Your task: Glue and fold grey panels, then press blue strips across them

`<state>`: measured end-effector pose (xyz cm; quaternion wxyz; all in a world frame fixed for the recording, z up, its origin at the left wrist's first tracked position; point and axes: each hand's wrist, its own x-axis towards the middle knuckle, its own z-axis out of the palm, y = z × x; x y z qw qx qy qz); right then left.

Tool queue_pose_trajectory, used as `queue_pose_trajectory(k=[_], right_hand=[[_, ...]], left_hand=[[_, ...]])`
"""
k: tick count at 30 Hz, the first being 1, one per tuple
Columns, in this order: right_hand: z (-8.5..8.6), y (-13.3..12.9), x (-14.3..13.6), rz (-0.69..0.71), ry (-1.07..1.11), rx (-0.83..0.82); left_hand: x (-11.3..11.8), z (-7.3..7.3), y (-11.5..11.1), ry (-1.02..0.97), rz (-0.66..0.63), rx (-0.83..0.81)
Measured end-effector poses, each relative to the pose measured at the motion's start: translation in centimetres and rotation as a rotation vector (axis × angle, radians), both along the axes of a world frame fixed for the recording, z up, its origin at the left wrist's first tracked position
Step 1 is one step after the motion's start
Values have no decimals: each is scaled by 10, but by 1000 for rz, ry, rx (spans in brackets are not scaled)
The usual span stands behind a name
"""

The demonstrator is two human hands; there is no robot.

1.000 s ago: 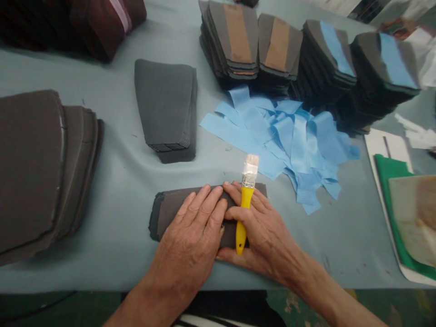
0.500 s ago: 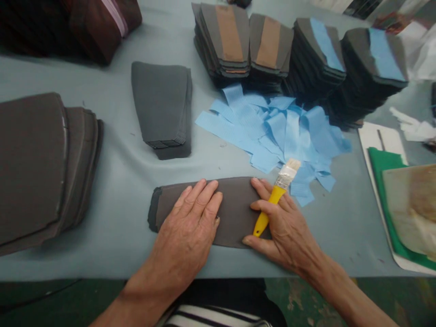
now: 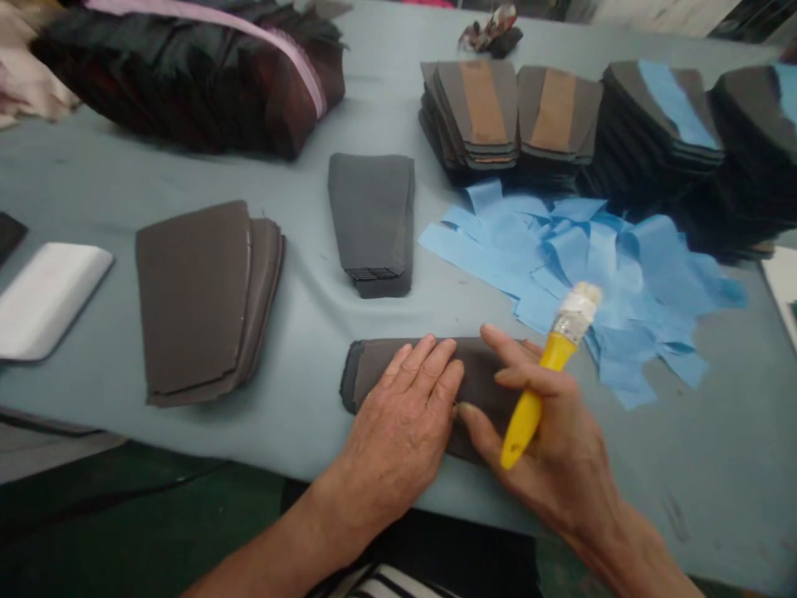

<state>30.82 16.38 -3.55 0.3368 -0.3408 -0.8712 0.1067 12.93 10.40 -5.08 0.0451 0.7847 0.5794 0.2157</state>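
A dark brown, tapered fabric panel [image 3: 478, 378] lies near the table's front edge, with a black layer showing at its left end. My left hand [image 3: 404, 415] rests flat on the panel, fingers together and stretched out. Over its right part is my right hand [image 3: 569, 440], which holds a paintbrush [image 3: 539, 394] between its fingers. The brush has a yellow handle and pale bristles that point up and away. Just beyond the bristles spreads a loose heap of light blue fabric strips [image 3: 598, 249]. My right thumb is close to my left fingertips.
A small dark grey stack [image 3: 370, 212] and a brown panel stack [image 3: 193, 299] stand to the left. At the back right are several taller stacks [image 3: 486, 108] with brown or blue bands. A dark bundle [image 3: 205, 83] with a pink band and a white object [image 3: 53, 299] lie further left.
The view has swung left, so things appear further right. My right hand has slid toward my left along the panel, lifting the brush slightly. My left hand stays flat on it.
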Motion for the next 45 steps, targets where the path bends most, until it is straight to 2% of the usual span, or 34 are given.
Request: queue_pose_trajectory(k=[3, 7, 16, 23, 30, 35, 39, 42, 45], right_hand=[[-19, 3, -9, -52, -30, -19], [-29, 6, -5, 27, -108, -11], [-27, 5, -5, 41, -76, -61], [-25, 7, -7, 33, -81, -44], [-24, 7, -4, 51, -73, -56], [-29, 7, -3, 54, -61, -71], [-29, 7, 0, 53, -71, -65], [-21, 3, 5, 31, -10, -55], [-3, -9, 7, -56, 227, -222]], left_hand=[[0, 1, -2, 7, -3, -19], [0, 2, -2, 18, 1, -40], [-5, 4, -9, 100, 158, -39], [-12, 3, -12, 104, 192, -57], [3, 16, -23, 95, 249, -22], [20, 5, -43, 5, 224, 41], [23, -6, -48, -33, 236, 64], [20, -7, -49, -46, 214, 52], [17, -6, -49, -50, 180, 24]])
